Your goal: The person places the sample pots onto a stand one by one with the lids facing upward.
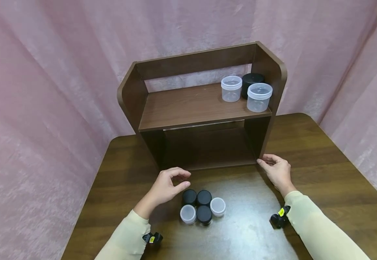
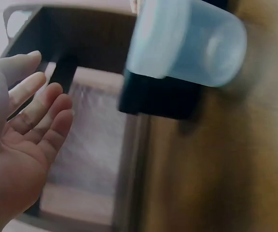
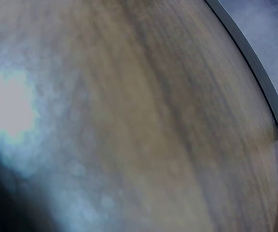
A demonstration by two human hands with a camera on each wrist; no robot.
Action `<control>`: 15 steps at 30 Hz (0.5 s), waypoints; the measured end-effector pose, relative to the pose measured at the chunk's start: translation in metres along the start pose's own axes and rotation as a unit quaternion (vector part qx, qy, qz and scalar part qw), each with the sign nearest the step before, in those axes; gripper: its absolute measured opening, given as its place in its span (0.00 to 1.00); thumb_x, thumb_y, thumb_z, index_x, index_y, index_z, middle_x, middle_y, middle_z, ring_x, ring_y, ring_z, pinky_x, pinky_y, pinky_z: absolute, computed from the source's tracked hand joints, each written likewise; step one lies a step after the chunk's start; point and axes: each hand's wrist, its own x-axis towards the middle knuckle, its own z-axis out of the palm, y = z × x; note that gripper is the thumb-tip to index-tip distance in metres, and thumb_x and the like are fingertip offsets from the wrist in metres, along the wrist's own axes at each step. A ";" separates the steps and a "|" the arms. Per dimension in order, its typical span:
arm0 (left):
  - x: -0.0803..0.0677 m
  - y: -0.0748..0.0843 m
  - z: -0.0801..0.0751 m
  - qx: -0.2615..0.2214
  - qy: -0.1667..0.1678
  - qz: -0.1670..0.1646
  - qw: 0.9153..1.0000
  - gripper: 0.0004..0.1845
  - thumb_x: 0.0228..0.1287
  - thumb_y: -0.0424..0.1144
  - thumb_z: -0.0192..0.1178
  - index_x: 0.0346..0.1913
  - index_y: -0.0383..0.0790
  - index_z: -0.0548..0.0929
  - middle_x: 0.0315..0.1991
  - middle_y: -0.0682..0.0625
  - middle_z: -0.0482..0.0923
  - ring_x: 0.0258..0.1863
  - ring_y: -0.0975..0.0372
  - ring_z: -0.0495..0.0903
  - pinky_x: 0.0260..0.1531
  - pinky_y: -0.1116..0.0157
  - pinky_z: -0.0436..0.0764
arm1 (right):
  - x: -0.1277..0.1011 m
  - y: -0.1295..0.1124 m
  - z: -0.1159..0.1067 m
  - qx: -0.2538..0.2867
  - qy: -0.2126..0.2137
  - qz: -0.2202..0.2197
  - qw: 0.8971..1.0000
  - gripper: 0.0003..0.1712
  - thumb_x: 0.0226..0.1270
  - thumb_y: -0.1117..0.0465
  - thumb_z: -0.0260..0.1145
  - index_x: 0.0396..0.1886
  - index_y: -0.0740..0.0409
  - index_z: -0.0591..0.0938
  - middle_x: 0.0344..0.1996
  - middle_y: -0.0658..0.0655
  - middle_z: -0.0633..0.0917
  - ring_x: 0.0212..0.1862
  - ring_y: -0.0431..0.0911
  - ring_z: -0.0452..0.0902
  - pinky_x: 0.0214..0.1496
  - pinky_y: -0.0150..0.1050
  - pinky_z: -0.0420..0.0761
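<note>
My left hand hovers beside a cluster of small lidded jars, fingers loosely curved and thumb apart, with nothing in it. In that cluster stand black-lidded jars and white-lidded jars. From the left wrist view, the left palm shows bare, and a clear jar looms close by. My right hand pinches the lower front corner of a brown two-tier shelf, thumb at the front edge and fingers along the outer side. Only a sliver of its fingers enters the right wrist view.
On the upper tier, at its right end, stand two clear jars with translucent lids and a black jar behind them. The shelf stands on a wooden table with rounded corners. Pink curtains hang behind and at both sides.
</note>
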 end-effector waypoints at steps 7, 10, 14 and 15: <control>-0.021 -0.002 0.006 -0.036 0.003 -0.059 0.998 0.15 0.58 0.30 0.68 0.49 0.36 0.83 0.47 0.42 0.81 0.47 0.48 0.81 0.48 0.47 0.78 | 0.002 0.000 0.000 0.008 0.006 0.001 1.000 0.19 0.57 0.54 0.74 0.44 0.61 0.85 0.37 0.59 0.87 0.33 0.27 0.78 0.33 0.20 0.76; -0.027 0.006 0.006 -0.056 -0.007 -0.062 0.996 0.16 0.58 0.29 0.67 0.49 0.33 0.82 0.47 0.40 0.81 0.47 0.45 0.80 0.48 0.46 0.77 | 0.002 0.001 0.000 0.002 0.006 0.000 1.000 0.19 0.57 0.53 0.74 0.43 0.60 0.85 0.37 0.58 0.87 0.33 0.28 0.78 0.33 0.21 0.76; -0.032 0.004 0.011 -0.075 -0.026 -0.070 0.994 0.18 0.57 0.28 0.67 0.51 0.29 0.80 0.49 0.36 0.79 0.49 0.42 0.79 0.51 0.45 0.75 | 0.001 0.002 0.000 0.002 0.005 -0.001 1.000 0.19 0.57 0.53 0.74 0.43 0.61 0.85 0.37 0.59 0.87 0.33 0.29 0.78 0.32 0.20 0.75; -0.033 0.002 0.012 -0.081 -0.031 -0.076 0.993 0.18 0.57 0.28 0.67 0.52 0.28 0.79 0.50 0.35 0.78 0.50 0.42 0.78 0.51 0.45 0.74 | 0.001 0.003 0.001 0.002 0.004 -0.002 1.000 0.19 0.57 0.53 0.74 0.43 0.61 0.85 0.37 0.59 0.87 0.33 0.29 0.78 0.32 0.20 0.75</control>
